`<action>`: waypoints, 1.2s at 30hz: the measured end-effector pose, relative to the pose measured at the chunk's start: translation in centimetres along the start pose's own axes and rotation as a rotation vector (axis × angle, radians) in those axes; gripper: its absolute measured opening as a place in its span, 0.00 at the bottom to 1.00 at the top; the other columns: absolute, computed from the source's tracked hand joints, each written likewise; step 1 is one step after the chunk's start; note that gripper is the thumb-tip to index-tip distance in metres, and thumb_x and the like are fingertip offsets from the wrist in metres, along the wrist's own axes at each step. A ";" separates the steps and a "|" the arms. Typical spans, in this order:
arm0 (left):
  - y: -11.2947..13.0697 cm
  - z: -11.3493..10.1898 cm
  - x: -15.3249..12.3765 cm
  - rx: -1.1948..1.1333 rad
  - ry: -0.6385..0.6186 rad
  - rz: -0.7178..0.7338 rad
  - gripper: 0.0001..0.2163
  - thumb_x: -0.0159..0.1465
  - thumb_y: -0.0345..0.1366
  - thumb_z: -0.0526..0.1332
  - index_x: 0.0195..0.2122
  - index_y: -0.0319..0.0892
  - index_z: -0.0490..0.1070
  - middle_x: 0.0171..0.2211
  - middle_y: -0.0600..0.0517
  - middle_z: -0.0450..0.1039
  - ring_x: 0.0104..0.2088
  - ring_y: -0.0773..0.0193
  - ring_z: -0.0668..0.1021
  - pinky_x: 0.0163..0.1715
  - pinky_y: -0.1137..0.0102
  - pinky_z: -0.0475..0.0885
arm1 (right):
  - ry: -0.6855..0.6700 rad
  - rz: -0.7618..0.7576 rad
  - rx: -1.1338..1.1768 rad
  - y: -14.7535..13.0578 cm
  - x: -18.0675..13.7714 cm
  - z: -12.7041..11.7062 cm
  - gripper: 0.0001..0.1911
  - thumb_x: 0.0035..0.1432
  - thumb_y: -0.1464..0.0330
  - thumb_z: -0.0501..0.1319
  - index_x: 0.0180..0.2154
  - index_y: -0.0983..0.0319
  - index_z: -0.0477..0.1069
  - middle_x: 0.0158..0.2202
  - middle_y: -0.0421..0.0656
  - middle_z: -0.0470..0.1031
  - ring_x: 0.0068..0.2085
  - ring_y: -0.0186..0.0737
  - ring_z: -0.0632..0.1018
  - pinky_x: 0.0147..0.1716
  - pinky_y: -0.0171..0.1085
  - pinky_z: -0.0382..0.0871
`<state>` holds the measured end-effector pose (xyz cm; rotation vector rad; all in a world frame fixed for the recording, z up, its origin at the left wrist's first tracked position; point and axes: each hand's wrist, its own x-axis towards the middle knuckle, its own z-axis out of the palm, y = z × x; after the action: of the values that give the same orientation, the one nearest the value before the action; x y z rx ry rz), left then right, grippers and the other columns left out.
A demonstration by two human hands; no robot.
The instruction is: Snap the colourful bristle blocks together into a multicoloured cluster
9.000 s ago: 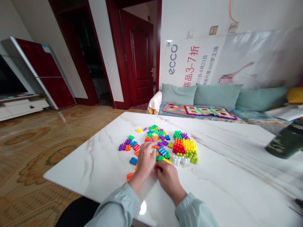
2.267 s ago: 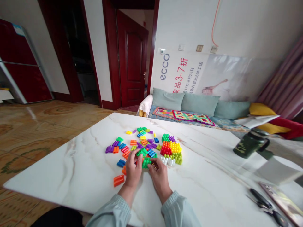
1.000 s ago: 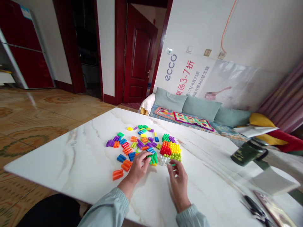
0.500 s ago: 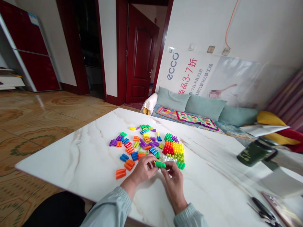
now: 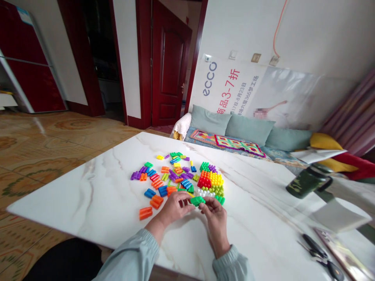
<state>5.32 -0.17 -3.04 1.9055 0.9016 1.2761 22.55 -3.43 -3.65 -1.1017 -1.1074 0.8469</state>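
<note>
Between my two hands is a green plastic building block (image 5: 197, 201) with rounded tubes. The fingers of my left hand (image 5: 175, 206) pinch its left end, while my right hand (image 5: 216, 218) grips the other end. Just beyond my fingers stands a joined group of bumpy blocks; its yellow block (image 5: 216, 178), red block (image 5: 204, 181) and white block (image 5: 204, 191) show clearly. Left of it lie several loose blocks, among them an orange block (image 5: 145, 213) and a blue block (image 5: 150, 192). My fingers partly cover the nearest pieces.
The white marble-patterned table (image 5: 73, 195) carries a dark green mug (image 5: 307, 181) at the right. Scissors (image 5: 318, 249) and a phone-like flat object (image 5: 341, 251) lie at the near right. A sofa with cushions (image 5: 250, 128) stands behind.
The green block has turned in my fingers, so more of its tubes show. Both hands still hold it at nearly the same place. The whole view has shifted slightly.
</note>
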 end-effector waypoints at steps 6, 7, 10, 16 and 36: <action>-0.3 0.1 -0.1 0.057 -0.135 0.060 0.09 0.61 0.41 0.66 0.30 0.42 0.80 0.30 0.46 0.81 0.31 0.61 0.80 0.31 0.69 0.75 | 0.353 -0.351 -0.487 -0.3 0.3 -4.1 0.14 0.60 0.58 0.60 0.40 0.62 0.75 0.38 0.47 0.77 0.36 0.40 0.77 0.32 0.36 0.70; -0.4 0.1 -0.1 0.068 -0.153 0.081 0.08 0.61 0.40 0.65 0.31 0.43 0.81 0.31 0.47 0.82 0.33 0.60 0.81 0.35 0.68 0.76 | 0.362 -0.368 -0.542 -0.2 0.4 -4.7 0.15 0.61 0.58 0.58 0.40 0.62 0.75 0.39 0.48 0.77 0.37 0.41 0.77 0.32 0.36 0.70; -0.8 0.3 -0.1 0.112 -0.172 0.132 0.06 0.62 0.38 0.65 0.33 0.46 0.81 0.33 0.48 0.83 0.36 0.59 0.82 0.44 0.63 0.75 | 0.342 -0.347 -0.653 0.4 0.6 -5.7 0.17 0.62 0.59 0.55 0.41 0.62 0.76 0.41 0.49 0.77 0.38 0.43 0.77 0.34 0.38 0.70; -1.3 0.4 -0.1 0.286 -0.096 0.094 0.06 0.59 0.32 0.64 0.34 0.47 0.82 0.36 0.49 0.83 0.39 0.57 0.82 0.45 0.62 0.75 | 0.301 -0.294 -0.725 1.0 0.8 -5.5 0.17 0.60 0.61 0.53 0.41 0.62 0.76 0.40 0.49 0.77 0.38 0.45 0.77 0.37 0.41 0.69; -1.6 0.3 0.1 0.388 -0.060 -0.013 0.08 0.59 0.28 0.64 0.36 0.45 0.82 0.43 0.48 0.81 0.46 0.53 0.80 0.50 0.57 0.73 | 0.321 -0.285 -0.779 1.8 1.6 -5.4 0.16 0.58 0.60 0.52 0.38 0.63 0.73 0.36 0.49 0.76 0.33 0.44 0.75 0.35 0.42 0.68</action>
<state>5.39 0.75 -4.37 2.2146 1.1954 1.0867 28.21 -2.76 -5.39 -1.5934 -1.3085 -0.0243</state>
